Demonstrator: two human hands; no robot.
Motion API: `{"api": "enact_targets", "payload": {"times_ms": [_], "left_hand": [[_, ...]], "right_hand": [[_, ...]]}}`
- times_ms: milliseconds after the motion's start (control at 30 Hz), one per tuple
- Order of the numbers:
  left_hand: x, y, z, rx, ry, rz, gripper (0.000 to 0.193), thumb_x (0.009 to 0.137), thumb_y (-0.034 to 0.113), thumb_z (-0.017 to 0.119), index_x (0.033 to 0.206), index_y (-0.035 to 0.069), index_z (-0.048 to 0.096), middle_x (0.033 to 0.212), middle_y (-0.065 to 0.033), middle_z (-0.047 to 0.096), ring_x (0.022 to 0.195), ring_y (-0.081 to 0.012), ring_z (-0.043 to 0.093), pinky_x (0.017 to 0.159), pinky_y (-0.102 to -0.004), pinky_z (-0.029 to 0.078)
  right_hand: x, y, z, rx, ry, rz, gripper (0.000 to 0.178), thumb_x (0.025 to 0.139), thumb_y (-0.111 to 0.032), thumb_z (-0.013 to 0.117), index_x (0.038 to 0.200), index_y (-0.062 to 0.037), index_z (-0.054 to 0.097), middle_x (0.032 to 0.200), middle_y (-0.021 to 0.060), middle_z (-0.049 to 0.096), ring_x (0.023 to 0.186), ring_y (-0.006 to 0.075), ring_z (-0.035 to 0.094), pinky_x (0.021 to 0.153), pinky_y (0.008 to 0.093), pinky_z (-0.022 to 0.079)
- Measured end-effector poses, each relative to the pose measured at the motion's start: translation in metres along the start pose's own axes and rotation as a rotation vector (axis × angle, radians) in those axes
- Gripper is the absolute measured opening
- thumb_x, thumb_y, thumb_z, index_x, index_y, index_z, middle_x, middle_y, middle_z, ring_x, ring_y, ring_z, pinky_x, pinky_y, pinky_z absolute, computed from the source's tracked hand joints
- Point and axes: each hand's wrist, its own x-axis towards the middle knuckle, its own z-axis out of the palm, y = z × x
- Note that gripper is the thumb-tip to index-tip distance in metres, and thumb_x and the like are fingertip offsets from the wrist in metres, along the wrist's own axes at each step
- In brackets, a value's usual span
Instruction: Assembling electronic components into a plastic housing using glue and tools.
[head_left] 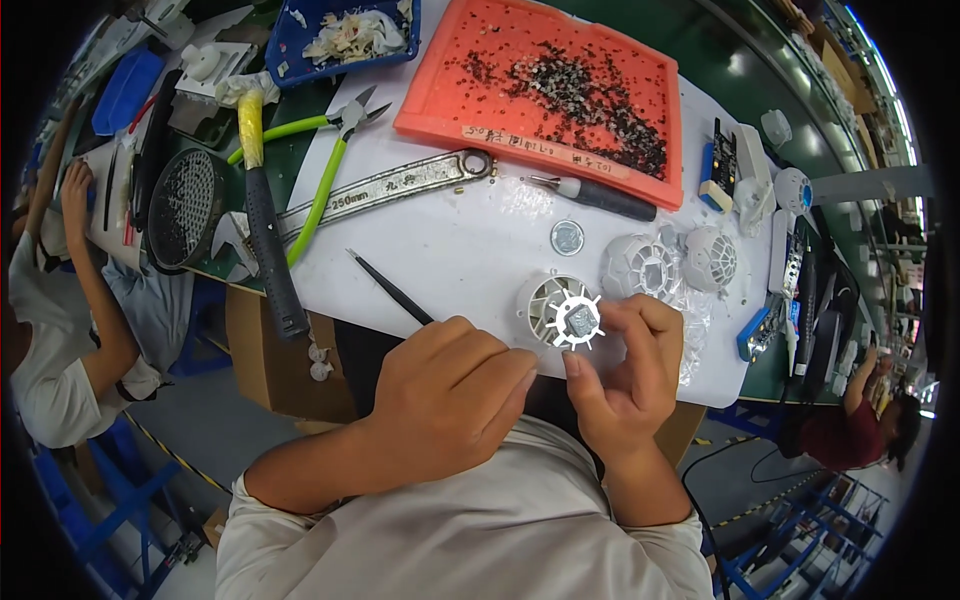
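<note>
My left hand (455, 395) is closed, its thumb and index finger pressed together; anything between them is hidden. Beyond its knuckles, a dark pointed tool like tweezers (388, 286) lies on the white sheet, its rear end passing behind the hand. My right hand (632, 368) pinches a small white spoked disc (580, 321) with a grey square centre between thumb and index finger. Just behind that disc stands a round white vaned housing (538, 297). Farther right are two white domed lattice covers (640, 262) on clear plastic wrap, and a round silvery disc (567, 238) lies beyond the housing.
A red tray (430, 110) of tiny dark and clear pieces sits at the back, with a black-handled screwdriver (610, 198) before it. Leftward lie an adjustable wrench (390, 187), green-handled cutters (325, 190), a hammer (270, 220) and a blue bin (285, 70). Other people work at both sides.
</note>
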Motion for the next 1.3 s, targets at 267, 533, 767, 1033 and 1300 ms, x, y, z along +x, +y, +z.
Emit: {"api": "enact_targets", "payload": {"times_ms": [267,533,767,1033,1300], "left_hand": [[-0.006,-0.009,0.005,0.183,-0.004,0.042,0.023,0.066,0.006,0.070,0.088,0.001,0.068,0.073,-0.0041,0.054,0.061,-0.0174,0.051,0.052,-0.0296,0.040],[-0.007,-0.014,0.013,0.215,0.045,0.104,0.028,0.056,0.006,0.066,0.082,0.000,0.067,0.069,-0.0034,0.053,0.056,-0.0170,0.047,0.047,-0.0284,0.035],[-0.009,-0.011,0.011,0.237,0.067,0.123,0.028,0.056,0.008,0.065,0.083,0.000,0.068,0.071,-0.0038,0.054,0.057,-0.0163,0.047,0.048,-0.0280,0.036],[-0.008,-0.014,0.016,0.185,0.138,0.085,0.028,0.058,0.006,0.067,0.085,0.001,0.069,0.095,-0.0122,0.063,0.073,-0.0234,0.057,0.058,-0.0289,0.048],[-0.007,-0.017,0.015,0.158,0.110,0.160,0.021,0.066,0.001,0.068,0.087,-0.001,0.067,0.117,-0.0205,0.064,0.088,-0.0299,0.061,0.066,-0.0327,0.054]], "right_hand": [[0.005,0.002,0.001,-0.014,-0.002,0.035,0.051,0.068,-0.004,0.079,0.115,0.0087,0.062,0.104,0.0188,0.059,0.090,0.0295,0.057,0.079,0.0361,0.048],[0.010,0.000,-0.001,-0.041,-0.045,0.049,0.051,0.069,-0.001,0.077,0.116,0.0090,0.062,0.107,0.0216,0.061,0.094,0.0318,0.060,0.081,0.0363,0.049],[0.013,-0.006,-0.006,-0.066,-0.099,0.053,0.050,0.069,0.000,0.076,0.117,0.0077,0.062,0.108,0.0220,0.062,0.095,0.0323,0.061,0.082,0.0368,0.050],[0.025,-0.010,-0.010,-0.112,-0.176,0.048,0.050,0.068,0.001,0.075,0.117,0.0076,0.063,0.110,0.0229,0.063,0.095,0.0340,0.063,0.083,0.0372,0.052],[0.028,-0.015,-0.014,-0.113,-0.218,0.067,0.046,0.073,-0.001,0.072,0.117,0.0096,0.063,0.111,0.0226,0.064,0.095,0.0291,0.063,0.082,0.0346,0.052]]}}
